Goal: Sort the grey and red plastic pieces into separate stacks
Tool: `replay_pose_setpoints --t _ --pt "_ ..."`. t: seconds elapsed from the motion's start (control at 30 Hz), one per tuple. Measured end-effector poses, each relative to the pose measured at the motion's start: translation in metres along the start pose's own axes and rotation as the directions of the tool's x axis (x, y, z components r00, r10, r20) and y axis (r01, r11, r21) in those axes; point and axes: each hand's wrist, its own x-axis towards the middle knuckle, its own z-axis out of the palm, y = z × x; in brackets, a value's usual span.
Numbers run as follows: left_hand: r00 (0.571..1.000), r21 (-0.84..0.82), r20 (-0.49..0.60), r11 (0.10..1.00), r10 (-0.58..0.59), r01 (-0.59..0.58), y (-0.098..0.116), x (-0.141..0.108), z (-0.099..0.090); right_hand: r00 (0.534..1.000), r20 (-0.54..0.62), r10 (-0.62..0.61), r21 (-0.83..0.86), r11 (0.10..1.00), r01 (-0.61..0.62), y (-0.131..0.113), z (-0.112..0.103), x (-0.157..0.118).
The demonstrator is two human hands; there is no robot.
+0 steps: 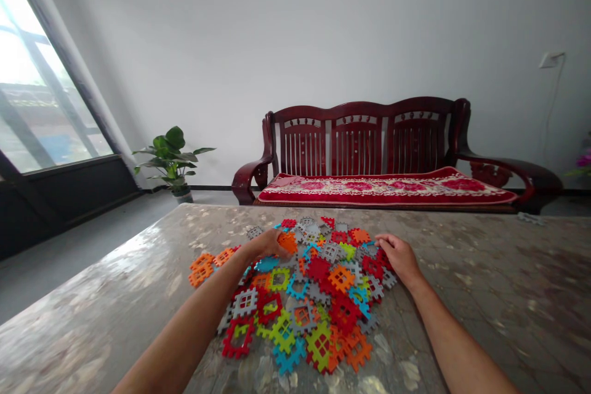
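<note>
A heap of interlocking plastic building tiles (318,269) in red, orange, grey, blue and green lies before me, many with window-like cutouts. My left hand (266,244) reaches over the far left of the heap, its thumb and fingers closed on an orange tile (288,242). At the heap's right edge is my right hand (398,255), fingers curled together beside a dark red tile (383,258). Its fingertips meet near small blue and grey pieces; whether they grip one cannot be made out. Several orange tiles (201,269) lie apart to the left.
The heap rests on a long table with a patterned, glossy cover (138,283). A grey piece (530,218) lies at its far right edge. Behind the table stand a dark red wooden bench (355,135) with a red cushion (388,188) and a potted plant (173,157).
</note>
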Motion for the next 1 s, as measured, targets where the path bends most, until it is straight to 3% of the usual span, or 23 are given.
replay_pose_setpoints --t 0.17,0.33,0.4,0.47,0.57,0.63,0.73,0.8,0.87,1.0 --pt "0.996 -0.142 0.011 0.986 0.089 -0.086 0.017 0.005 0.0 1.0 0.002 0.019 0.007 1.0 -0.019 -0.002 0.0 -0.001" --pt "0.986 -0.347 0.007 0.925 0.166 -0.153 0.04 0.016 0.028 1.0 -0.003 0.03 0.015 0.999 -0.03 -0.003 0.001 -0.001" --pt "0.98 -0.399 0.007 0.899 0.199 -0.179 0.04 0.021 0.04 0.999 0.0 0.036 0.011 0.999 -0.036 -0.004 0.001 -0.002" --pt "0.979 -0.338 -0.078 0.918 0.19 -0.205 0.031 0.026 0.045 0.999 0.004 0.035 0.006 0.999 -0.035 -0.004 0.0 -0.002" --pt "0.947 -0.173 -0.299 0.969 0.12 -0.178 0.004 0.03 0.032 1.0 0.007 0.02 -0.02 1.0 -0.02 -0.003 0.0 -0.002" --pt "0.913 -0.121 -0.402 0.984 0.072 -0.131 -0.021 0.026 0.011 1.0 0.011 0.013 -0.031 0.999 -0.013 -0.001 0.0 -0.001" --pt "0.823 -0.048 -0.567 0.999 -0.009 -0.023 -0.065 0.008 -0.029 1.0 0.025 0.017 -0.029 0.999 -0.016 0.004 0.0 0.0" --pt "0.771 -0.019 -0.632 0.996 -0.078 0.085 -0.098 -0.011 -0.052 0.999 0.026 0.021 -0.034 0.999 -0.02 0.006 0.0 0.001" --pt "0.721 0.13 -0.68 0.944 -0.137 0.302 -0.129 -0.029 -0.066 1.0 0.021 0.016 -0.044 0.999 -0.015 0.008 0.0 0.002" --pt "0.739 0.316 -0.657 0.835 -0.149 0.45 -0.173 -0.052 -0.067 1.0 0.019 0.004 -0.055 0.998 -0.003 0.01 0.001 0.002"
